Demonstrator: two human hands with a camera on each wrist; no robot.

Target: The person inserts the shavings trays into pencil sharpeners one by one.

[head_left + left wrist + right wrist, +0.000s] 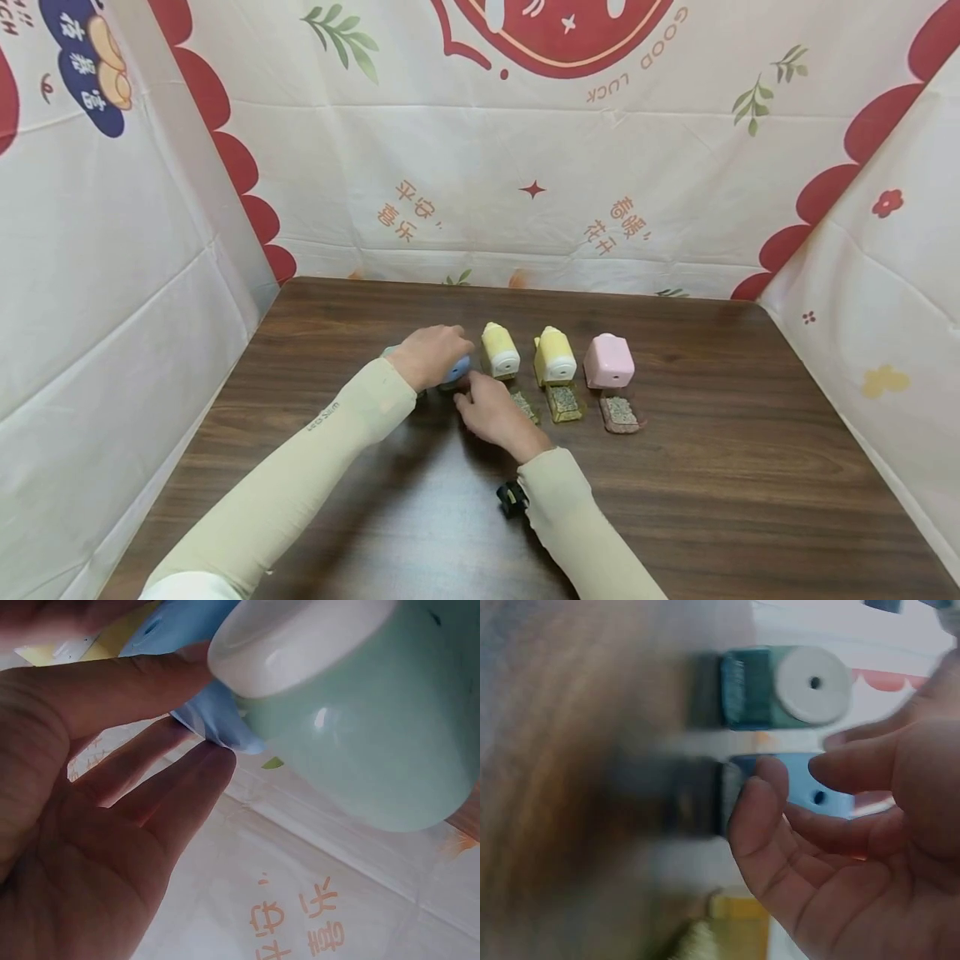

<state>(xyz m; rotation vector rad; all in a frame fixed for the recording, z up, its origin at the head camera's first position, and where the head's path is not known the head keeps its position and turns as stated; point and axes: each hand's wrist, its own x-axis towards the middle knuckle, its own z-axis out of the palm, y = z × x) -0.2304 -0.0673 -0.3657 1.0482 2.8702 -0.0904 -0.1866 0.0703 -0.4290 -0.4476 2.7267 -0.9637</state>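
Observation:
A blue pencil sharpener stands on the table, gripped from above by my left hand. The left wrist view has its thumb and fingers on either side of the blue body. Low at the front, my right hand has curled fingertips at the sharpener's shavings tray, seeming to pinch it; the fingers hide most of it. Beside it, a green sharpener with a round white front is mostly behind my left hand in the head view.
To the right stand two yellow sharpeners and a pink sharpener. Trays of grey shavings, such as the pink one's tray, lie before them. Printed cloth closes off the back and sides of the brown table.

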